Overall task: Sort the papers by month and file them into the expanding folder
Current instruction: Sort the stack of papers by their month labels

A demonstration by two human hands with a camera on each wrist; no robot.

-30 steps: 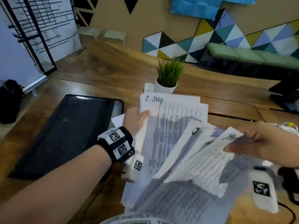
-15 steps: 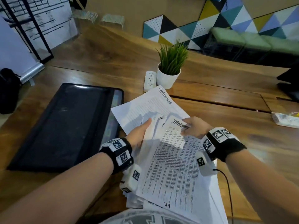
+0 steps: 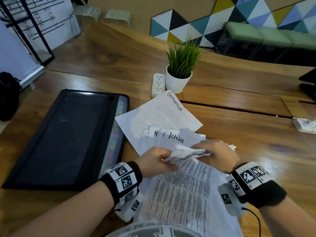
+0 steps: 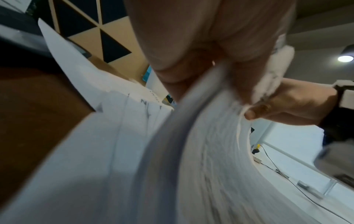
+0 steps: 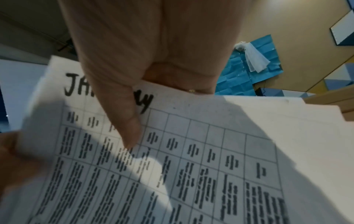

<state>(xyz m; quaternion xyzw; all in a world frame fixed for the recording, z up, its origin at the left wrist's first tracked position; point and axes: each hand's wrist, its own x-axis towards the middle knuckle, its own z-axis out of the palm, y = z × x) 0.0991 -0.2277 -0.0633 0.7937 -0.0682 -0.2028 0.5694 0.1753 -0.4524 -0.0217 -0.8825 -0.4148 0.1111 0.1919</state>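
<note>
Both hands are working the papers just in front of me: my left hand point(image 3: 154, 160) and right hand point(image 3: 218, 155) are pinching the far edge of a curled sheet point(image 3: 185, 152) between fingers and thumb. I am judging the sorting as barely begun. The September page point(image 3: 164, 115) is lying alone on the tabletop point(image 3: 239, 134), fanned sheets including October point(image 3: 177, 139) are sitting beneath my hands, and the expanding folder point(image 3: 65, 139) to the left is lying closed with nothing filed that I can see. The right wrist view is showing what the head view is blurring: my thumb point(image 5: 124, 121) pressing on a January table sheet point(image 5: 172, 166).
</note>
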